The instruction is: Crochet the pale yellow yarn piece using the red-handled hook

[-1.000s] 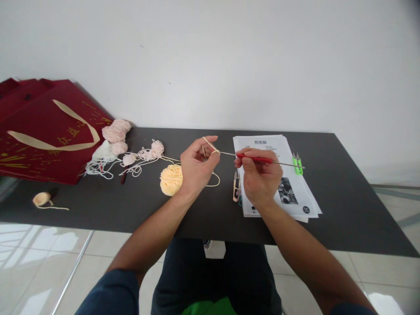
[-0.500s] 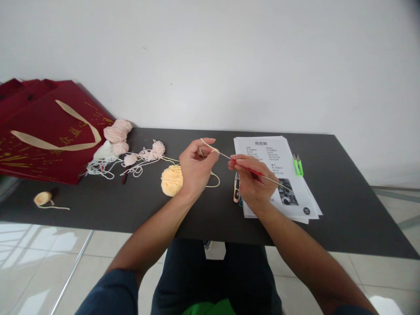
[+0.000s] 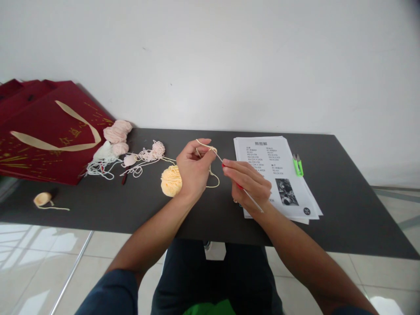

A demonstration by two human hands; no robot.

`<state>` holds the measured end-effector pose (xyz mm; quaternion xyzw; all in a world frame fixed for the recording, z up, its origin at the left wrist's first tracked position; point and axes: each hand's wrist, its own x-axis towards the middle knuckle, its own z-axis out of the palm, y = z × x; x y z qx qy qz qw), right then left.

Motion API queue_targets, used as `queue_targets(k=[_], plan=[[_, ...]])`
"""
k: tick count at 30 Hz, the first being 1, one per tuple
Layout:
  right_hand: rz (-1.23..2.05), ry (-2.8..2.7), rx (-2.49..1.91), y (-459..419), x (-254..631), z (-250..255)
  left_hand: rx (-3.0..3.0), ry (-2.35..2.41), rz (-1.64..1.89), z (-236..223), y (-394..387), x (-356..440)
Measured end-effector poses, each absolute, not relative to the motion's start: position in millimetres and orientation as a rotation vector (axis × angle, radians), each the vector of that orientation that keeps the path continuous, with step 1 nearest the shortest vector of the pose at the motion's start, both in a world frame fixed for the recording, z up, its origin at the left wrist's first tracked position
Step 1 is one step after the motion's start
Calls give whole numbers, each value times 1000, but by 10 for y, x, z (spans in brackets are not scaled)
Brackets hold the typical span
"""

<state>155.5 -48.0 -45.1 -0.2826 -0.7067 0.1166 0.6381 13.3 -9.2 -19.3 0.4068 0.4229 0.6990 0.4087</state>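
Observation:
My left hand (image 3: pixel 194 168) pinches pale yellow yarn (image 3: pixel 214 176), which loops over the index finger and hangs down toward the table. Just beside that wrist lies a yellow yarn ball (image 3: pixel 171 180). My right hand (image 3: pixel 247 183) is closed round a crochet hook (image 3: pixel 254 201) with a red grip and a metal shaft. The hook's tip reaches the yarn at my left fingertips; whether it sits inside a loop is too small to tell. Most of the red grip is hidden by my right fingers.
Printed sheets (image 3: pixel 285 148) lie under and beyond my right hand, with green-handled thread snips (image 3: pixel 298 165) on their edge. Pink and white yarn (image 3: pixel 114 142) is heaped by red gift bags (image 3: pixel 49 131) at left. A small cream piece (image 3: pixel 42 199) with a yarn tail lies near the front edge.
My right hand has moved slightly left and turned, so the hook now slopes more steeply. My left hand has shifted a little left, still pinching the yarn.

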Motion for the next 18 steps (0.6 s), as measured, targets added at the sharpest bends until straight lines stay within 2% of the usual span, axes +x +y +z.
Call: queue_targets(k=[7,14,18], plan=[[408,-1450,-794,-491,1455,-435,875,1004,1752,-133,-78,144],[450,-1393,-780,-415,1467,-523,652,759,1459,-103,-24,85],[611,-1310,-776,-402,1463,-495,603,675,1365,-96,-3,53]])
